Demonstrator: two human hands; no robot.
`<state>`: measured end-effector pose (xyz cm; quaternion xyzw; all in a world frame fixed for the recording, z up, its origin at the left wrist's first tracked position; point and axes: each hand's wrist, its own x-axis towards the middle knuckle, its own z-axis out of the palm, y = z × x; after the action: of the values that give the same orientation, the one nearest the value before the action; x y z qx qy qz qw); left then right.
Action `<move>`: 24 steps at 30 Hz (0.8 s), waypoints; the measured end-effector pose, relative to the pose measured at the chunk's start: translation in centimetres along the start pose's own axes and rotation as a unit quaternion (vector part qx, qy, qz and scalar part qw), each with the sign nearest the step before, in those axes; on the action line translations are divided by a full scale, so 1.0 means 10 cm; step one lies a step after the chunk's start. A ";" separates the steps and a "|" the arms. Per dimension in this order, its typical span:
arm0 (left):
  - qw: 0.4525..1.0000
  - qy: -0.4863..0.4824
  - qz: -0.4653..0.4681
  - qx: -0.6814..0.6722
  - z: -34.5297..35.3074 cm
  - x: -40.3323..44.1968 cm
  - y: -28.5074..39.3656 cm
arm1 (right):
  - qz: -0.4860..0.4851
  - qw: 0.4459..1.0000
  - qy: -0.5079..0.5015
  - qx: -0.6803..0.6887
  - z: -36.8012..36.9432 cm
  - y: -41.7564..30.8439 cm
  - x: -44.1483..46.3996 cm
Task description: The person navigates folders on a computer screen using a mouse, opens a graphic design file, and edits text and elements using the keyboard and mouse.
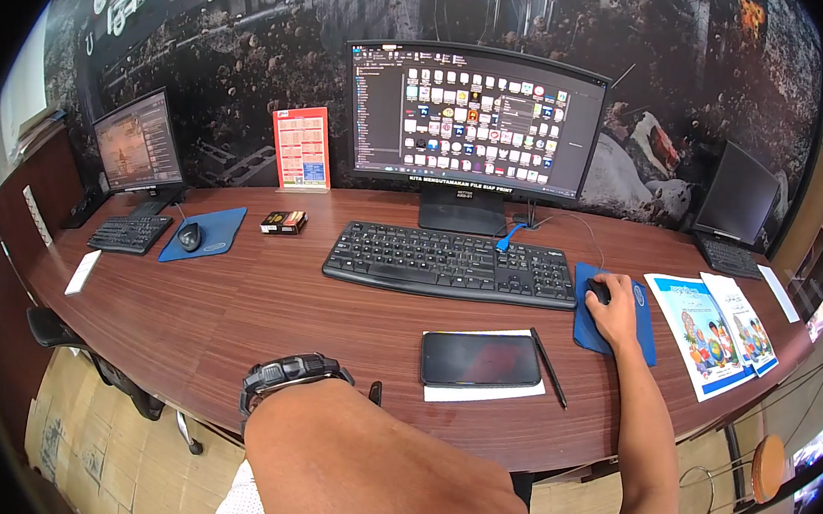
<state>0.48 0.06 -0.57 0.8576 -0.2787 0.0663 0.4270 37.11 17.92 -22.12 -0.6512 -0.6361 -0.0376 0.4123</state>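
Because the computer mouse (598,292) sits on the blue mouse pad (642,337) just beside the black keyboard (450,262), presumably for easy reach, the right hand (617,314) grips it, while the left hand's (400,464) fingers are hidden, their state indeterminable.

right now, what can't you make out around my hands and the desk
Head view:
Left hand: fingers hidden behind it or cut off by the bottom edge.
Mouse: partly covered by the right hand.
White paper: middle hidden by the phone.
Large monitor: file names too small.
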 end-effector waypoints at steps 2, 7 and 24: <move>1.000 -0.002 -0.001 -0.001 -0.03 0.01 0.02 | -0.003 1.000 0.001 0.000 0.00 0.00 0.00; 1.000 -0.012 -0.012 -0.007 -0.02 0.00 0.02 | -0.005 1.000 0.002 0.003 -0.01 -0.02 -0.01; 1.000 -0.011 -0.016 0.019 -0.04 -0.02 0.06 | -0.051 0.997 -0.027 0.044 -0.04 -0.04 -0.01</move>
<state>0.03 0.17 -0.05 0.8708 -0.2686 0.0551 0.4080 36.93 17.57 -21.68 -0.5997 -0.6808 -0.0130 0.4204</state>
